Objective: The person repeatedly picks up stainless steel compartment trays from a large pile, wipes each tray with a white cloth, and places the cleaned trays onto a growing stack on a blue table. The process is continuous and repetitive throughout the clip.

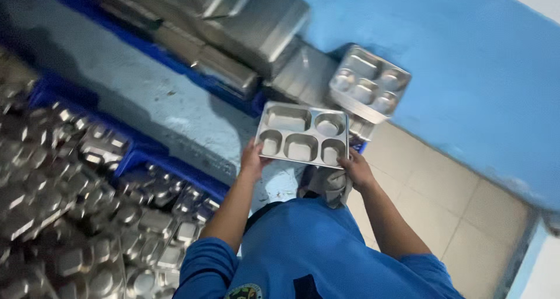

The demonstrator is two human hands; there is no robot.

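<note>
A rectangular stainless-steel meal tray with five compartments point(303, 134) is held up level in front of the person's blue-shirted body; the left hand point(252, 161) is closed on its near-left corner, and the right hand point(356, 168) is closed on its near-right corner, so the two hands stand well apart with the tray between them. Its compartments look empty (a clean, dull shine, nothing lying in them). Beyond it a second steel compartment tray point(370, 83) lies tilted on a stack of steel trays turned face down point(303, 74); more such stacks sit on blue plastic crates point(175, 60) along the blue wall point(466, 60). To the left a large loose heap of steel trays point(87, 217) fills further crates. Judging from this, one tray is in hand and off the heap; a great many are not yet stacked.
</note>
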